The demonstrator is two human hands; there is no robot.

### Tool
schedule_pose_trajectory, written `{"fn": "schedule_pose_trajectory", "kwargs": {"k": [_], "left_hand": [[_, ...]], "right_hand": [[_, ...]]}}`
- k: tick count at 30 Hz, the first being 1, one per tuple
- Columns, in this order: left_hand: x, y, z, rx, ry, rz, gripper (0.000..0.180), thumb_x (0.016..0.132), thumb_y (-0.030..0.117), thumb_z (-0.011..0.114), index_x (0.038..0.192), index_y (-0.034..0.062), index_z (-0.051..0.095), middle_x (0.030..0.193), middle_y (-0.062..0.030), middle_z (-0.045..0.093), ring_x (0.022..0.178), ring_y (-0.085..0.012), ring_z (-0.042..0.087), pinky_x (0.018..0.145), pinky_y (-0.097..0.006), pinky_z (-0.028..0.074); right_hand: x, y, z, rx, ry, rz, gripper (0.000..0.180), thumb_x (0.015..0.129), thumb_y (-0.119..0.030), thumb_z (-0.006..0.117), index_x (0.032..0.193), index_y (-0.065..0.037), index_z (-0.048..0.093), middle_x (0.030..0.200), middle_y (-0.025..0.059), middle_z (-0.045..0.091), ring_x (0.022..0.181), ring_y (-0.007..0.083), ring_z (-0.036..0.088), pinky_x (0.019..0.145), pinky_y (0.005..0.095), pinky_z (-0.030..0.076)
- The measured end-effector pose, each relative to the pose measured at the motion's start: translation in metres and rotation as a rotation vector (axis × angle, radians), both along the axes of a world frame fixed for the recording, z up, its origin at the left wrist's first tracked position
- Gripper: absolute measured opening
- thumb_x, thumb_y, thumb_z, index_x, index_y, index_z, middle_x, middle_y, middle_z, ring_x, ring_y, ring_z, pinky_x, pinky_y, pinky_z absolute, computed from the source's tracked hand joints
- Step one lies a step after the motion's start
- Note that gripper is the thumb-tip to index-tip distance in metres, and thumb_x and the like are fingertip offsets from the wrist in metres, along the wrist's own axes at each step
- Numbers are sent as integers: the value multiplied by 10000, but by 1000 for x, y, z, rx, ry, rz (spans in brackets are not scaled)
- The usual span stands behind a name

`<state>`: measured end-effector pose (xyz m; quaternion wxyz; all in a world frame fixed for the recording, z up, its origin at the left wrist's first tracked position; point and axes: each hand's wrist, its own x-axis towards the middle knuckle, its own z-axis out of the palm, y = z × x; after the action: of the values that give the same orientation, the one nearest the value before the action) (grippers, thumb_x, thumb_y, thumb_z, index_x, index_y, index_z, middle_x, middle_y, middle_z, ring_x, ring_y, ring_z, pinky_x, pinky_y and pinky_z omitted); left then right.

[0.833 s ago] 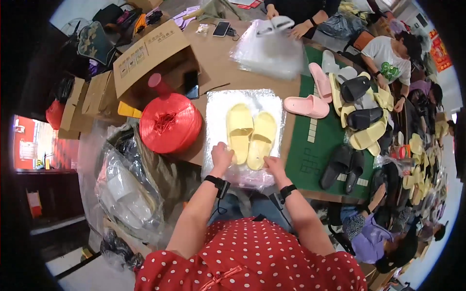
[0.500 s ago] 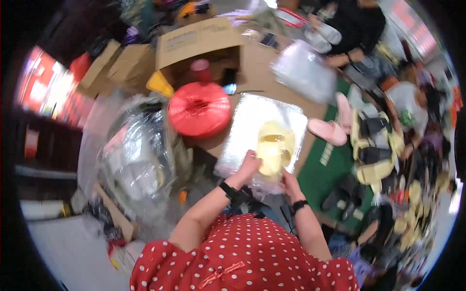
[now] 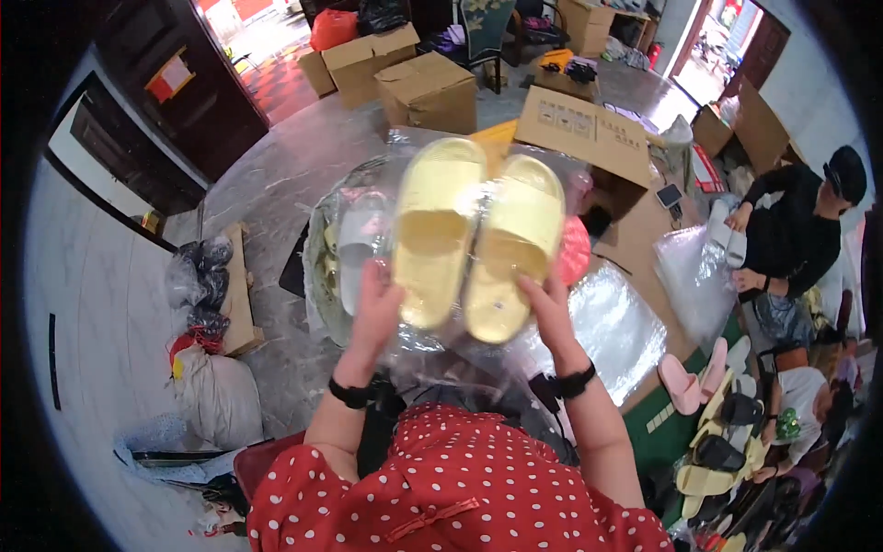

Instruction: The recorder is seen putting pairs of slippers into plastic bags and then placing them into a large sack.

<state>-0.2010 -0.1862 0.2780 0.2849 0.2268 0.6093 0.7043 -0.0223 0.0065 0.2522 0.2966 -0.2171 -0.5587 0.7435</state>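
You had your left hand [image 3: 375, 313] and right hand [image 3: 550, 317] gripping the near left and right sides of a clear, thin plastic bag [image 3: 437, 366], pale yellow moulded slide slippers [image 3: 436, 230] between them, heels near, long axes running far.

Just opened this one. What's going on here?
A person in a red dotted top is holding up a pair of yellow slippers in clear plastic, the left hand on one side and the right hand on the other. A shiny plastic stack lies on the table beyond the right hand. Farther right, pink slippers rest on a green mat, and a co-worker in black is handling pale slippers.
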Motion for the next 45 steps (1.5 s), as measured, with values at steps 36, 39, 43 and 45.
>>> {"fn": "schedule_pose_trajectory", "kwargs": {"k": [36,39,43,45], "left_hand": [[-144,-160,-107,-240,-43,665,308,880,-3,512,1175,-53,586,1087,-79,649,991,-135,588,887,-269,441],[-131,-149,-111,-398,132,576,290,884,-5,506,1157,-23,601,1059,-89,657,986,-121,586,878,-270,444],[-156,-137,-103,-391,142,594,319,918,82,537,1228,6,549,1013,-88,662,960,-133,589,870,-278,447],[-161,-159,-110,-425,-21,527,387,963,93,496,1323,-40,442,1248,-124,557,1113,-159,519,966,-287,389]], "right_hand": [[-317,-156,-168,1924,-361,985,822,686,-546,692,1390,-189,465,1553,119,176,1432,370,101,1131,598,96],[-325,-170,-195,1818,-422,1108,716,761,-471,650,1394,-194,460,1547,118,191,1435,366,93,1140,575,102],[-336,-212,-230,1937,-324,419,438,848,-238,496,1232,-65,617,1465,157,364,1373,378,280,1160,514,70],[-320,-228,-129,2149,-336,1082,462,802,-232,528,1197,-10,618,1340,181,501,1362,372,297,1164,481,120]]}}
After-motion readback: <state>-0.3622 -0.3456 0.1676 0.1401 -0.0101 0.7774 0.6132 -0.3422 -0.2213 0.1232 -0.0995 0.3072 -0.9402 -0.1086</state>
